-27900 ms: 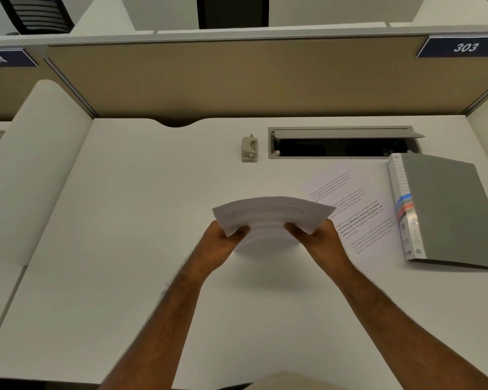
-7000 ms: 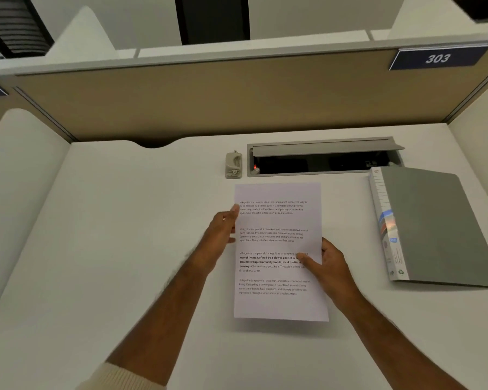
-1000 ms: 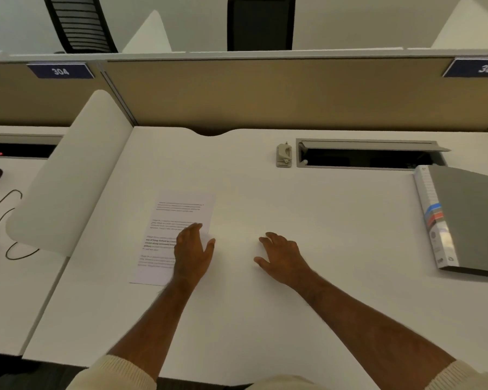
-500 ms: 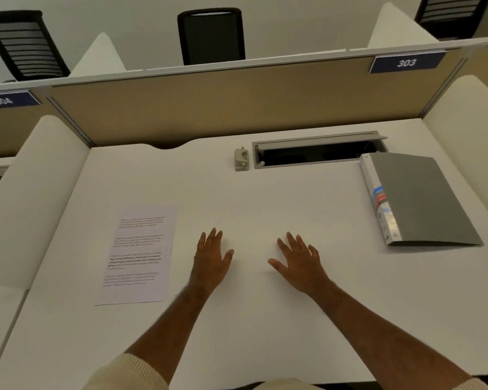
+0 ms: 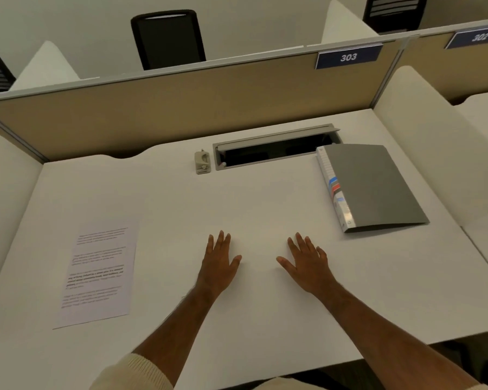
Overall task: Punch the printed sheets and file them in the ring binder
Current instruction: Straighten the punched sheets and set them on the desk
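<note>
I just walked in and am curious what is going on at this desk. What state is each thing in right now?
Printed sheets: lying flat on the desk, left of both hands, untouched.
Ring binder: closed, lying flat at the right.
Hole punch: standing by the cable tray, unused.
Cable tray: lid open.
Left hand: empty, open, palm down.
Right hand: empty, open, palm down.

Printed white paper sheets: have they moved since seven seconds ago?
Yes. The printed white paper sheets went from right below the small beige hole punch to the white desk's left side.
</note>
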